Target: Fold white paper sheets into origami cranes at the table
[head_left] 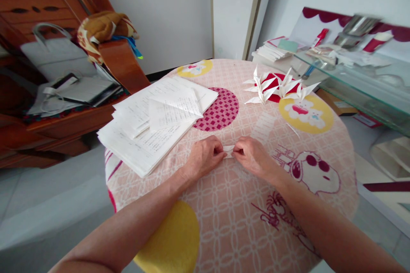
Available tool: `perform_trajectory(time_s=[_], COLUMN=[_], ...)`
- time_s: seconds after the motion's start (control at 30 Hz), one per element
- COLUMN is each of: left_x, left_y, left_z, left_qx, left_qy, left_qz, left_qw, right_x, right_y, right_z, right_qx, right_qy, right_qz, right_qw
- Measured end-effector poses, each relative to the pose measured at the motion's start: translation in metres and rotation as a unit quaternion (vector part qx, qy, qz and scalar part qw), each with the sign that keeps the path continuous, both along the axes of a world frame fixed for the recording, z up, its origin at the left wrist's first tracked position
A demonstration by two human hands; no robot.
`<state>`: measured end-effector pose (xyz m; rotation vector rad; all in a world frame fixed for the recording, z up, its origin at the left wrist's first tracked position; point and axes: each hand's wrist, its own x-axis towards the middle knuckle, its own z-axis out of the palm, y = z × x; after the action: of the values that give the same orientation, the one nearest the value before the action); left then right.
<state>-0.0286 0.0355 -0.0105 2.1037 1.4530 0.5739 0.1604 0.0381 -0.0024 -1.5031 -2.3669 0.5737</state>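
Note:
My left hand and my right hand meet at the middle of a round table covered with a pink cartoon-print cloth. Both pinch a small folded piece of white paper between their fingertips, pressed down on the cloth. Most of that paper is hidden under the fingers. Several finished white paper cranes stand at the far side of the table, well beyond my hands.
A thick stack of printed sheets lies on the table's left part. A wooden chair with a grey bag, papers and cloth stands at left. A glass shelf with small items juts in at right.

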Motion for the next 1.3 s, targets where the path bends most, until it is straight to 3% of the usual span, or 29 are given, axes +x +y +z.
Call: perform_trajectory(time_s=[0.7, 1.3], left_x=[0.0029, 0.0043], left_y=[0.0003, 0.0031], left_z=[-0.0003, -0.0020], left_qx=[0.016, 0.017], left_qy=[0.070, 0.087], left_qz=[-0.015, -0.007], left_qw=[0.997, 0.996], right_x=[-0.0052, -0.0091], right_y=[0.0002, 0.0000], right_z=[-0.0018, 0.0027], right_qx=[0.006, -0.026], right_qy=[-0.034, 0.006], right_qz=[-0.010, -0.057], right_qw=[0.999, 0.998])
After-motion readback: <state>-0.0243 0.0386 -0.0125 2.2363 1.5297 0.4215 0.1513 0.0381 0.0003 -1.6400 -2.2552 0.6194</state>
